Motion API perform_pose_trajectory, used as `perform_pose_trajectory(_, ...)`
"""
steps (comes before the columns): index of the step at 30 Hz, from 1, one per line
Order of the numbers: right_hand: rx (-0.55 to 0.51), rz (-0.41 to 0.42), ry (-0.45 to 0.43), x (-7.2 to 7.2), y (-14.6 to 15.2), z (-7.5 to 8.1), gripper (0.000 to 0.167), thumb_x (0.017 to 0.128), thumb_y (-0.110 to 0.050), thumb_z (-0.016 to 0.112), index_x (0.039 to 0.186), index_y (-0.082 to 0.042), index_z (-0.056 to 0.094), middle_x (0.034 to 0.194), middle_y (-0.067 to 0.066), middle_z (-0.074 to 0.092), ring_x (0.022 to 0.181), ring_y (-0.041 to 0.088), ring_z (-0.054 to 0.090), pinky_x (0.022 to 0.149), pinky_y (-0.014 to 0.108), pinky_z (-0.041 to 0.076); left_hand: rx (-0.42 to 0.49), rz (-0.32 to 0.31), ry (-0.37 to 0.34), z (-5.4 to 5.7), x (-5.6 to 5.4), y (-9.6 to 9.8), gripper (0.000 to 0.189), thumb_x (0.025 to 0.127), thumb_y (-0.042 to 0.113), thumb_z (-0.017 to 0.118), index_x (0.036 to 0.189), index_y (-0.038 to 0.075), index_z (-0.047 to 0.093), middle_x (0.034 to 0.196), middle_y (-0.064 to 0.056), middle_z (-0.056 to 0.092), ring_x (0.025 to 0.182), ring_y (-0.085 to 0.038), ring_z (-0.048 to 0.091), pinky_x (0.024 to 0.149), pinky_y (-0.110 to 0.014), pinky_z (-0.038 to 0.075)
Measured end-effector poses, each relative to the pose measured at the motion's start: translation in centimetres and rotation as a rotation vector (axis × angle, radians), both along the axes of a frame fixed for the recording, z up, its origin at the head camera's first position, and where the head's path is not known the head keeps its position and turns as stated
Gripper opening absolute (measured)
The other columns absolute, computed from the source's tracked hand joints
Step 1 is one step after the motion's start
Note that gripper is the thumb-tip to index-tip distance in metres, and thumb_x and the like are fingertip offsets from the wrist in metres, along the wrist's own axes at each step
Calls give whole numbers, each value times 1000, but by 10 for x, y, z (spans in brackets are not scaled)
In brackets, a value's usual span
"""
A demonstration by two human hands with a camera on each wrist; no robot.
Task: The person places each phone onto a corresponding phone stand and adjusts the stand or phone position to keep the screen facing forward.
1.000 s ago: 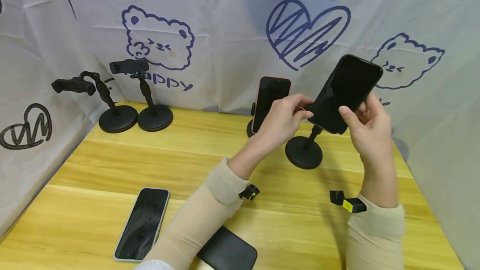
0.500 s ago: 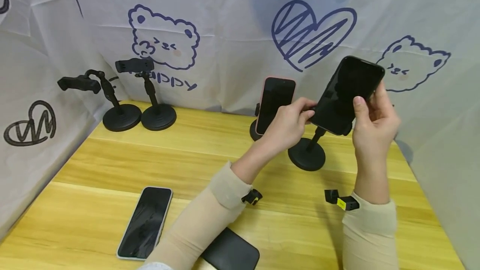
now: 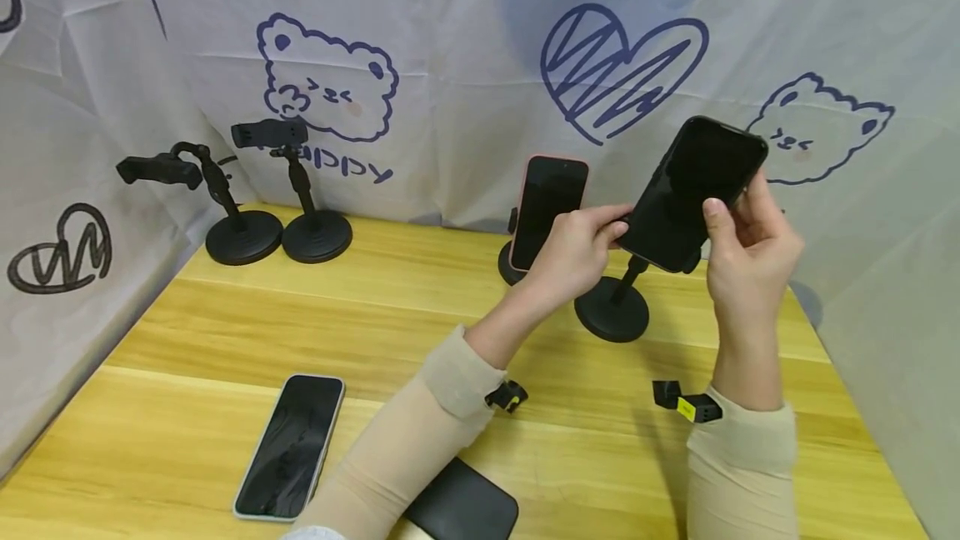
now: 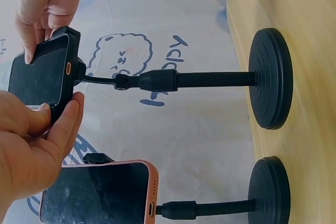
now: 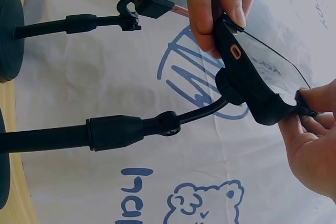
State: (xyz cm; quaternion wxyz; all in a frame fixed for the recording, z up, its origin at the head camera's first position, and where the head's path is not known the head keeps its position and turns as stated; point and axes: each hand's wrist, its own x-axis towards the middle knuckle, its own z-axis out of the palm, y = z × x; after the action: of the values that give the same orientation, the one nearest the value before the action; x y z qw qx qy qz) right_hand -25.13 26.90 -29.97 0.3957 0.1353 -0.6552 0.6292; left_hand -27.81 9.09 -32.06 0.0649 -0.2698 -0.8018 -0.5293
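Note:
A black phone (image 3: 693, 190) leans tilted at the clamp of a black desk stand (image 3: 612, 309), over the table's right side. My left hand (image 3: 573, 252) pinches its lower left edge between thumb and fingers. On the opposite long edge, my right hand (image 3: 753, 261) holds the phone, thumb at the screen's border and fingers behind. From the right wrist, the stand's clamp (image 5: 265, 109) shows along the phone's back and end, near an orange-ringed slot (image 5: 235, 51). The left wrist view shows both hands (image 4: 31, 150) on opposite sides of the phone.
A pink-cased phone (image 3: 551, 198) stands in another holder just behind my left hand. Two phone stands without phones (image 3: 243, 236) (image 3: 317, 233) are at the back left. A light-framed phone (image 3: 288, 448) and a black flat slab (image 3: 465, 502) lie in front, the slab partly under my left forearm.
My right hand has shifted slightly right, its thumb sliding up toward the phone's right edge. My left hand keeps its pinch. Over the last half second almost nothing moves.

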Motion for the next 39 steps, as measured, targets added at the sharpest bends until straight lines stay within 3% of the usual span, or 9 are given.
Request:
perform_pose_trajectory(3,-2,5,-6,0,3,0,53,95,10,68,144,-9,60,142,15,63,121,19,68,100,24,53,4,1,6,-1,-1,1,37,108,14,55,143,6,63,128,-10,71,81,-13,58,71,-16,45)
perform_pose_trajectory(12,4,-22,-59,4,3,3,52,93,9,71,140,-12,64,134,16,68,109,14,73,93,20,56,20,5,-18,1,1,0,36,107,13,56,142,6,64,127,-9,72,84,-15,60,72,-16,47)
perform_pose_trajectory(18,83,-80,-111,7,5,4,53,94,7,72,141,-15,64,132,14,70,106,11,73,93,20,56,30,3,-16,2,2,1,36,107,13,56,141,6,64,125,-9,72,79,-14,58,70,-17,46)
perform_pose_trajectory(25,213,-138,-255,12,7,5,51,96,4,70,142,-17,65,127,7,73,94,8,71,87,16,56,41,9,-40,1,2,1,35,108,13,56,141,5,64,89,-3,65,62,-14,48,55,-20,38)
perform_pose_trajectory(30,259,-108,-296,15,9,5,51,97,6,67,144,-14,63,128,6,72,94,6,70,85,13,55,55,0,-64,0,2,0,36,108,13,55,142,5,63,81,-3,60,56,-12,44,50,-21,34)
perform_pose_trajectory(34,209,-68,-318,16,11,7,52,96,6,68,144,-15,63,130,6,72,99,5,71,86,13,55,52,-13,-69,0,3,0,36,109,14,54,143,5,63,82,-3,61,55,-12,43,51,-21,35)
perform_pose_trajectory(39,68,20,-308,16,10,7,53,95,7,69,143,-14,64,134,9,70,105,8,71,87,14,55,22,-6,-41,1,4,0,37,109,14,54,143,5,62,79,-4,58,53,-11,41,51,-20,35)
